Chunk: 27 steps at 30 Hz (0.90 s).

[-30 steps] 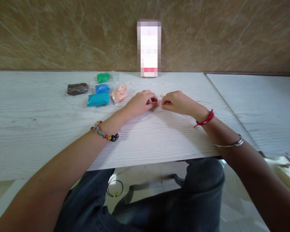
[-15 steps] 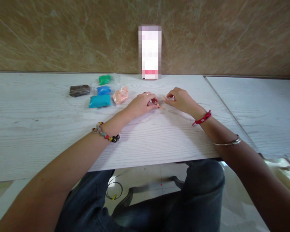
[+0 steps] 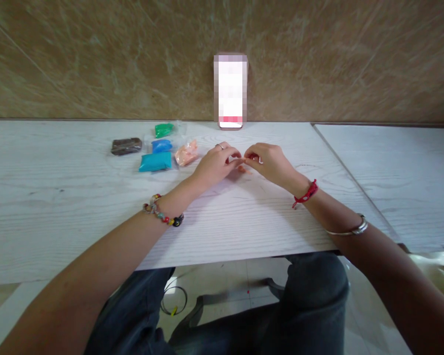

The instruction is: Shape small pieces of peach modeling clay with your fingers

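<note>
My left hand (image 3: 241,156) and right hand (image 3: 245,157) meet over a white table (image 3: 222,222), both pinched narrow at the fingertips; I cannot tell what lies between them. A small peach piece (image 3: 243,169) rests on the tabletop just nearer me. To the left lie peach (image 3: 187,153), teal (image 3: 155,161), blue (image 3: 162,146), green (image 3: 164,130) and brown packets (image 3: 126,146).

Left hand (image 3: 217,161) and right hand (image 3: 272,162) meet, fingers curled, wrists angled inward.
</note>
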Each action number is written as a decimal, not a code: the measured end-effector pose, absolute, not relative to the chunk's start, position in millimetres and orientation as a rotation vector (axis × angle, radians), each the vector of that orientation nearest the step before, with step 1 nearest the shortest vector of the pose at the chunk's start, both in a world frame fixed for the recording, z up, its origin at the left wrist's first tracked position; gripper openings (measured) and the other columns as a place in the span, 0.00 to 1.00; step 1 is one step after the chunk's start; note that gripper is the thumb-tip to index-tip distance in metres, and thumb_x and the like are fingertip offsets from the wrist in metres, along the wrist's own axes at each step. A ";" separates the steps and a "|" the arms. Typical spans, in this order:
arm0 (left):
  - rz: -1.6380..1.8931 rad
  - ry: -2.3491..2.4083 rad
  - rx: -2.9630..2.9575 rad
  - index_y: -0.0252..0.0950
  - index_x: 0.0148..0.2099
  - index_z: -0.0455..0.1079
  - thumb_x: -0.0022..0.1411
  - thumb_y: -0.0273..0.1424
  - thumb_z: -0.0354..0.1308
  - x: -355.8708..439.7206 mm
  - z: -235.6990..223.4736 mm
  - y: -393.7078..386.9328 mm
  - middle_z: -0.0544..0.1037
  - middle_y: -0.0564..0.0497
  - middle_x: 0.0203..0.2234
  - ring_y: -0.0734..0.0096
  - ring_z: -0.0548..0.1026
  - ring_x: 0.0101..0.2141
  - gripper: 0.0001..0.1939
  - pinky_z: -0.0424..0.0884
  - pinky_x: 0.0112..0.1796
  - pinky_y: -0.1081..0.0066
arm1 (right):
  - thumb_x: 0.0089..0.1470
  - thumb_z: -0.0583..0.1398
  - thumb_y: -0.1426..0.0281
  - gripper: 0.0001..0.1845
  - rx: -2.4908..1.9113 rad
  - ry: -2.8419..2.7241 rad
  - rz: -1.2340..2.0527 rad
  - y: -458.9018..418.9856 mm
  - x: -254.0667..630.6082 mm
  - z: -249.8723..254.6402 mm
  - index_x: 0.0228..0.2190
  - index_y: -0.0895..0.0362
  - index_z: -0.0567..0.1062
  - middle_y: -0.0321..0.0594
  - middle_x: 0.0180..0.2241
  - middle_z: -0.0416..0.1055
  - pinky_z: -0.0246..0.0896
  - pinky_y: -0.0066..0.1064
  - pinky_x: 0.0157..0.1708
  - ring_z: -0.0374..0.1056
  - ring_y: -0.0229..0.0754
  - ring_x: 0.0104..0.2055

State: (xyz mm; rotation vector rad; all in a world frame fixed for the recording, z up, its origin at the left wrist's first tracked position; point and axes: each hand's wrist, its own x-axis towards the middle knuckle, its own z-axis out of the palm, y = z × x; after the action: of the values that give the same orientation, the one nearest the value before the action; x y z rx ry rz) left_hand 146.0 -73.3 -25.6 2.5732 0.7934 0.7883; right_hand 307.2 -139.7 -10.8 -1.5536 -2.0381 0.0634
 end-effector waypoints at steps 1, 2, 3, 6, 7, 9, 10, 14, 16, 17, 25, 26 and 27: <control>0.778 0.767 2.586 0.34 0.36 0.70 0.60 0.32 0.54 146.3 -25.6 -73.9 0.71 0.49 0.33 0.73 0.70 0.34 0.07 0.66 0.37 0.71 | 0.51 0.57 0.73 0.06 -1.541 -2.039 0.055 -140.6 305.9 -10.0 0.27 0.60 0.74 0.39 0.27 0.71 0.53 0.27 0.31 0.61 0.35 0.28; 0.782 0.748 2.594 0.34 0.36 0.70 0.60 0.31 0.53 146.7 -25.5 -74.3 0.71 0.49 0.33 0.73 0.70 0.34 0.07 0.66 0.37 0.71 | 0.52 0.57 0.73 0.06 -1.533 -2.032 0.044 -141.3 305.0 -9.4 0.28 0.60 0.74 0.40 0.28 0.71 0.53 0.27 0.31 0.60 0.35 0.28; 0.797 0.736 2.598 0.34 0.36 0.70 0.60 0.30 0.53 147.0 -25.3 -74.6 0.71 0.50 0.33 0.73 0.69 0.34 0.06 0.65 0.37 0.72 | 0.52 0.56 0.72 0.06 -1.529 -2.021 0.031 -141.7 304.5 -9.1 0.29 0.60 0.74 0.40 0.28 0.71 0.53 0.27 0.31 0.60 0.35 0.28; 0.839 0.737 2.593 0.33 0.36 0.71 0.59 0.28 0.54 147.5 -24.0 -75.3 0.71 0.50 0.32 0.74 0.69 0.34 0.06 0.65 0.37 0.72 | 0.52 0.57 0.72 0.07 -1.528 -2.002 -0.008 -141.9 304.4 -9.0 0.29 0.60 0.75 0.40 0.28 0.72 0.53 0.27 0.31 0.60 0.34 0.28; 0.840 0.737 2.584 0.33 0.36 0.71 0.59 0.29 0.54 147.5 -23.6 -75.5 0.71 0.50 0.32 0.74 0.69 0.33 0.06 0.65 0.36 0.72 | 0.52 0.57 0.72 0.07 -1.528 -2.005 -0.014 -141.9 304.7 -9.0 0.28 0.60 0.75 0.40 0.28 0.71 0.53 0.27 0.30 0.60 0.34 0.28; 0.845 0.728 2.559 0.34 0.36 0.71 0.59 0.31 0.54 147.4 -23.0 -75.7 0.71 0.50 0.32 0.75 0.69 0.32 0.07 0.65 0.36 0.72 | 0.51 0.58 0.73 0.06 -1.524 -2.012 -0.020 -142.2 305.0 -9.1 0.26 0.60 0.75 0.39 0.26 0.71 0.53 0.27 0.30 0.60 0.34 0.27; 0.853 0.721 2.546 0.34 0.35 0.71 0.59 0.32 0.55 147.4 -22.8 -75.8 0.71 0.51 0.31 0.75 0.69 0.32 0.07 0.66 0.36 0.72 | 0.50 0.58 0.73 0.05 -1.520 -2.012 -0.019 -142.4 305.1 -9.0 0.26 0.60 0.75 0.39 0.26 0.71 0.53 0.26 0.30 0.60 0.34 0.27; 0.881 0.700 2.517 0.34 0.34 0.70 0.59 0.30 0.55 147.8 -22.6 -76.2 0.71 0.51 0.30 0.75 0.69 0.33 0.05 0.66 0.36 0.73 | 0.48 0.59 0.75 0.04 -1.525 -1.999 -0.002 -143.3 304.6 -7.6 0.29 0.61 0.75 0.38 0.27 0.71 0.53 0.26 0.29 0.60 0.34 0.27; 0.896 0.719 2.498 0.34 0.33 0.69 0.58 0.29 0.55 148.3 -22.2 -76.5 0.71 0.51 0.30 0.75 0.69 0.32 0.04 0.66 0.35 0.73 | 0.50 0.58 0.74 0.04 -1.533 -2.002 -0.002 -143.5 304.5 -6.7 0.28 0.60 0.75 0.39 0.28 0.71 0.54 0.27 0.30 0.60 0.34 0.28; 0.901 0.733 2.488 0.34 0.33 0.69 0.58 0.28 0.55 148.5 -22.0 -76.7 0.71 0.51 0.30 0.75 0.69 0.33 0.03 0.66 0.35 0.73 | 0.51 0.58 0.73 0.05 -1.534 -2.008 -0.008 -143.5 304.4 -6.4 0.28 0.60 0.75 0.39 0.28 0.71 0.54 0.28 0.31 0.61 0.35 0.28; 0.854 0.706 2.456 0.34 0.33 0.69 0.58 0.29 0.54 148.5 -21.1 -76.8 0.70 0.51 0.29 0.75 0.68 0.32 0.05 0.66 0.32 0.74 | 0.55 0.54 0.74 0.10 -1.610 -2.078 -0.140 -143.9 304.9 -9.0 0.29 0.60 0.75 0.44 0.32 0.71 0.54 0.31 0.33 0.63 0.39 0.33; 0.853 0.707 2.452 0.34 0.32 0.69 0.58 0.29 0.54 148.6 -20.9 -76.9 0.69 0.51 0.29 0.75 0.68 0.31 0.04 0.65 0.32 0.74 | 0.55 0.53 0.74 0.10 -1.614 -2.090 -0.162 -143.7 305.3 -9.9 0.29 0.60 0.75 0.44 0.32 0.71 0.53 0.31 0.33 0.63 0.39 0.34; 0.850 0.706 2.449 0.34 0.32 0.69 0.58 0.28 0.55 148.9 -20.6 -77.2 0.69 0.51 0.28 0.76 0.68 0.31 0.04 0.65 0.32 0.74 | 0.55 0.53 0.73 0.10 -1.614 -2.101 -0.182 -143.3 305.7 -10.8 0.29 0.60 0.74 0.44 0.32 0.70 0.53 0.31 0.33 0.63 0.39 0.34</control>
State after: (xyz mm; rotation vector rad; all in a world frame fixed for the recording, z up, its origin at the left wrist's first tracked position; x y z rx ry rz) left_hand 148.9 -77.2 -20.6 2.4493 0.7058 0.8502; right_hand 305.7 -143.3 -10.8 -1.6142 -2.1008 -0.1816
